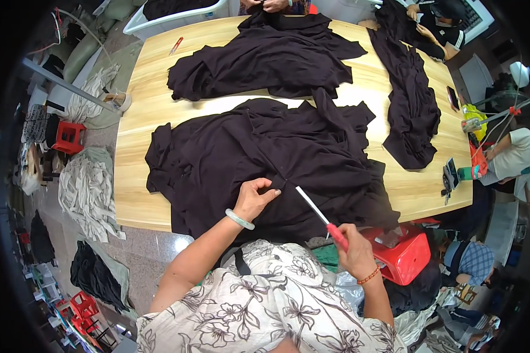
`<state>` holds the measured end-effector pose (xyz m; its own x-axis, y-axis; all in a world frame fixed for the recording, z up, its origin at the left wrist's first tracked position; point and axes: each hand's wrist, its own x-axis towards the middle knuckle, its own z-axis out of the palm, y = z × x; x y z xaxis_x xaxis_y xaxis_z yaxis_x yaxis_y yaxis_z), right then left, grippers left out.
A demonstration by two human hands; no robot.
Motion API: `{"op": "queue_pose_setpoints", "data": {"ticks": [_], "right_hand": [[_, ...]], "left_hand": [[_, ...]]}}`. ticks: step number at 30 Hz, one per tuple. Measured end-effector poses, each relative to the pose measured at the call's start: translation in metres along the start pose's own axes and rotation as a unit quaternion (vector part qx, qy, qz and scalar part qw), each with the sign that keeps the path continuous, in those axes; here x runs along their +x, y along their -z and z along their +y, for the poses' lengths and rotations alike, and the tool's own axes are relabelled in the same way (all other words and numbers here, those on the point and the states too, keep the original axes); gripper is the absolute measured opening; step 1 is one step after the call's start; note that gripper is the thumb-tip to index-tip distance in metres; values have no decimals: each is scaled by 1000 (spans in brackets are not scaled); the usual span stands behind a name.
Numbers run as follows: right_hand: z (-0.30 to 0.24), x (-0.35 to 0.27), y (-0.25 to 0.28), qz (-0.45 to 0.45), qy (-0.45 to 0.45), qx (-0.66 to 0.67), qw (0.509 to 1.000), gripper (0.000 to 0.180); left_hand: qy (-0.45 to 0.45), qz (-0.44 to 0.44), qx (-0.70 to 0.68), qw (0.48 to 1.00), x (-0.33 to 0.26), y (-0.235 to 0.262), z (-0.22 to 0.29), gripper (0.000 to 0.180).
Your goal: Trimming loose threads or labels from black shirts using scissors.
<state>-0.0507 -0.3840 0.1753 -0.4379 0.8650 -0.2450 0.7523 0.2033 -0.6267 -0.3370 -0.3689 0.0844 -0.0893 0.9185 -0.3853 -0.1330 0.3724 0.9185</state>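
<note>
At the far left, a bright red plastic stool stood on the floor, with a heap of crumpled off-white cloth near it, beside the table. The broad table of pale, yellowish wood grain carried a slim red-and-white tool near its far left corner. The large, rumpled near garment of very dark fabric lay spread across the table's near half, its lower edge at the person's front. Over it was the left hand, a smooth pale green bangle on its wrist; thumb and fingertips were drawn close together at the fabric, though whether they pinched it I cannot tell. Beyond lay a second pile of dark fabric, with a co-worker's hands at its far edge. Farther right, a straight silver-bladed tool with a pinkish-red handle slanted over the near garment, its tip toward the left hand; the right hand, wearing an orange-brown beaded bracelet, gripped the handle firmly. Below the table's right side sat a glossy red plastic stool, and a long dark cloth bundle trailed along the tabletop above it.
</note>
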Motion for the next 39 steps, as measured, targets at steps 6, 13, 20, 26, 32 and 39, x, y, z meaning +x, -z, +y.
{"op": "queue_pose_setpoints", "data": {"ticks": [6,13,20,26,32,39], "right_hand": [[-26,5,9,-93,8,-64,994,27],[-33,20,13,-145,20,-84,986,27],[-21,14,8,-116,33,-45,992,28],[-18,15,8,-112,46,-49,991,30],[-22,23,14,-138,72,-64,986,30],[-35,21,18,-231,94,-100,963,25]], "left_hand": [[-151,104,88,979,2,1,-9,10],[-203,84,144,965,-4,0,-4,7],[-249,38,398,882,-47,10,20,32],[-248,70,469,845,-72,25,15,45],[-271,103,418,861,-62,28,-2,21],[-275,84,368,884,-59,38,-8,14]]}}
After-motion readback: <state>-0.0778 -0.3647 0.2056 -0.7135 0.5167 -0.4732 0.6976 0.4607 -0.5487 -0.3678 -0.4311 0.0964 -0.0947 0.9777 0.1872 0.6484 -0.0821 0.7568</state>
